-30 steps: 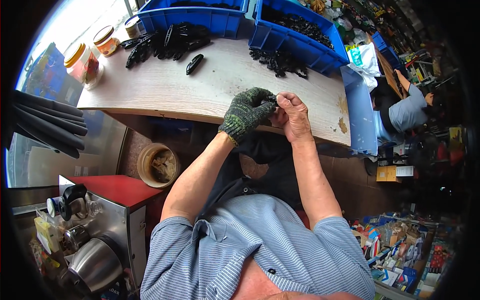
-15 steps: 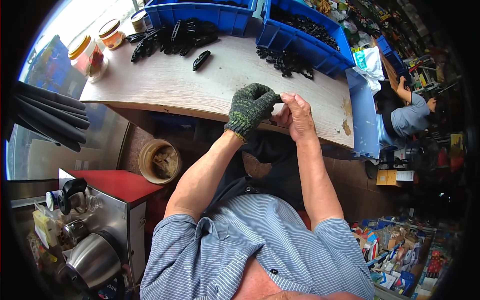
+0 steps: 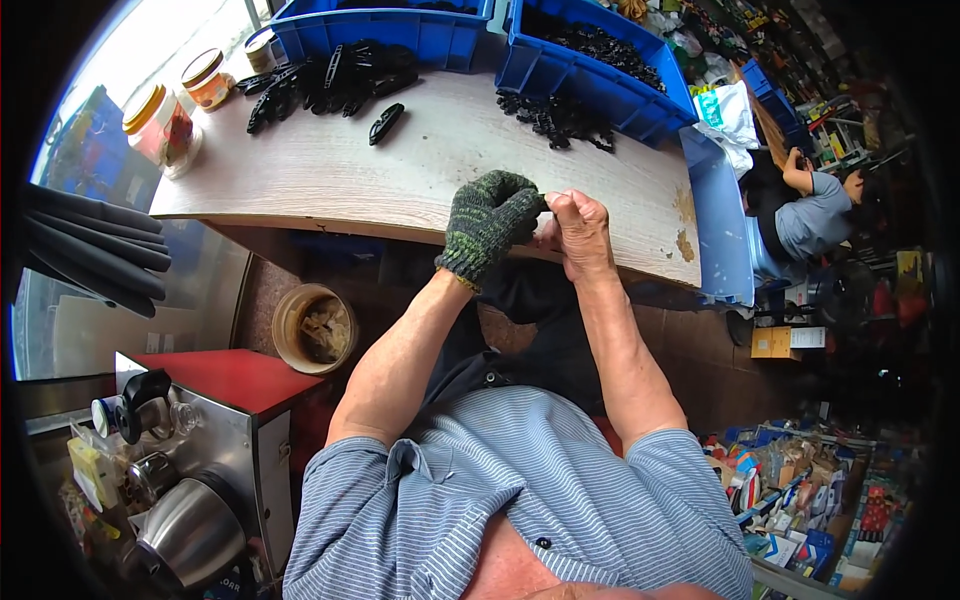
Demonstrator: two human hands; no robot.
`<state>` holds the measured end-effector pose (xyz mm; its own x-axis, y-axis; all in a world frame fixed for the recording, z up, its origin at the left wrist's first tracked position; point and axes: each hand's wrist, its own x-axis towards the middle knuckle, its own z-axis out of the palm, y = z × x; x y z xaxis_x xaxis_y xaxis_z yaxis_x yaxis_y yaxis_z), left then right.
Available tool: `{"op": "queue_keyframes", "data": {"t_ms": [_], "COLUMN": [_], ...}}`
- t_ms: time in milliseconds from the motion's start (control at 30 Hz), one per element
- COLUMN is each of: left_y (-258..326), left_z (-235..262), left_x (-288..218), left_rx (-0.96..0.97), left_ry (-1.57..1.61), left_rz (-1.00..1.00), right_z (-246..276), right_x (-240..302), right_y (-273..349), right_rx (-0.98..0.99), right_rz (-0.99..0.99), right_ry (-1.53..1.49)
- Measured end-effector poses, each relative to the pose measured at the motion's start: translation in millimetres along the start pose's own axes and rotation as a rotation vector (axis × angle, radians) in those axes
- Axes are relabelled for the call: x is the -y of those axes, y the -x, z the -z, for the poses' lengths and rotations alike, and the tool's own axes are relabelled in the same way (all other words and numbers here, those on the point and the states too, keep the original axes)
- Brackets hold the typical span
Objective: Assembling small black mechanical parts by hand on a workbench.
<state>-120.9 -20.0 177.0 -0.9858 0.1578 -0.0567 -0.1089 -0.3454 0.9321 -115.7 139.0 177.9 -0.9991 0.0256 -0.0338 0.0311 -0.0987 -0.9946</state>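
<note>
At the near edge of the tabletop (image 3: 300, 185), the left hand (image 3: 490, 228), in a dark green knitted glove (image 3: 472, 252), has its fingers curled into a narrow grip; the bare right hand (image 3: 582, 235), just beside it, is narrowed to a pinch of thumb and forefinger. A small dark part (image 3: 544, 199) sits between the fingertips; it is mostly covered, so its shape is unclear. Judged by its size, the part should be light, probably stiff plastic, smooth enough to slip, and easily bent or snapped at thin sections. Take hold of it at its ends, between thumb and forefinger; the knit should add friction but dull the feel.

Beside the right edge is a pale blue tub (image 3: 720, 235). Farther in, one glossy black clip (image 3: 386, 124) lies by itself, short of the far edge. Beyond it, toward the far left corner, is a heap of long black pieces (image 3: 340, 85); toward the right, a pile of small black pieces (image 3: 556, 122). Along the far edge stand a left blue bin (image 3: 385, 38) and a right blue bin (image 3: 600, 85), both holding black pieces
</note>
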Motion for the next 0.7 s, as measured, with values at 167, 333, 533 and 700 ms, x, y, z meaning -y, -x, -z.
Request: {"op": "queue_keyframes", "data": {"t_ms": [167, 333, 533, 700], "left_y": [3.7, -39.3, -59.6, -54.7], "left_z": [14.5, 107.5, 133.5, 119.8], "left_x": [-10.0, -52.4, -60.9, -41.5], "left_rx": [-0.139, -0.827, -0.684, -0.614], "left_ry": [-0.335, -1.176, -1.573, -1.669], "left_rz": [-0.32, -0.541, -0.131, -0.318], "right_z": [5.0, 63.6, 122.1, 110.8], "right_x": [10.1, 17.1, 33.9, 29.0], "right_y": [7.0, -5.2, -24.1, -30.6], "right_rx": [-0.01, -0.336, -0.787, -0.675], "right_rz": [-0.038, -0.013, -0.006, -0.075], "right_ry": [-0.234, -0.31, -0.276, -0.144]}}
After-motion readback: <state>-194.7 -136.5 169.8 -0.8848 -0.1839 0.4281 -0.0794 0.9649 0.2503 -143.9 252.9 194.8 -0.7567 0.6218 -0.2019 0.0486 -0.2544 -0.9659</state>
